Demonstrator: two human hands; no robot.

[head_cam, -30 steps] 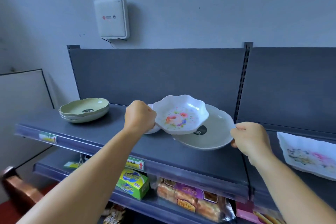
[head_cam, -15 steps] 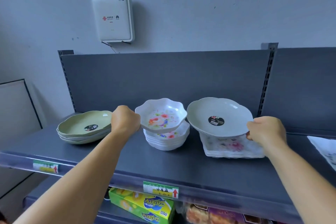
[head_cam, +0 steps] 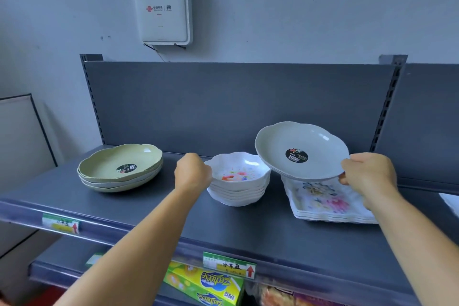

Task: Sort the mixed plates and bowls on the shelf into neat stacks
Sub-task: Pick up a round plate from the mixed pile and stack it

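The left hand (head_cam: 192,175) is curled on the rim of the top bowl (head_cam: 238,171) of the white stack at centre; a grey plate (head_cam: 301,150) is pinched by the right hand (head_cam: 370,176), above the square plates (head_cam: 327,202) at right.

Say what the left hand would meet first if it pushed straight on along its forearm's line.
The left hand points up and right, so it would press further into the stack of flowered bowls whose top rim it holds. Behind that stands the shelf's back panel; depth is unclear.
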